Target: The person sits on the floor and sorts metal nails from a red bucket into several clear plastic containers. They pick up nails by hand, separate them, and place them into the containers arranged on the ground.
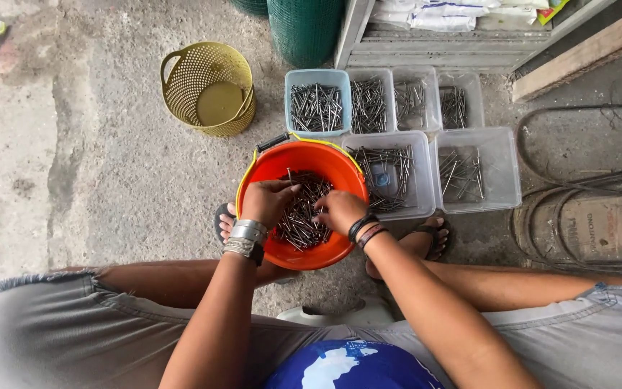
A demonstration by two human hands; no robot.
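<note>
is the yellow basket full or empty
Empty: the yellow basket lies tipped toward the camera, showing only its bare perforated walls and base.

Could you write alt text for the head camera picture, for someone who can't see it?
Seen from above, a seated person's left hand and right hand reach into a round orange plastic bucket of loose metal nails. Beyond it on the concrete floor stand clear plastic tubs of sorted nails, one blue tub and a yellow perforated basket.

Both hands, left (266, 202) and right (340, 211), in orange bucket (282, 162) of nails (300, 216).
</note>
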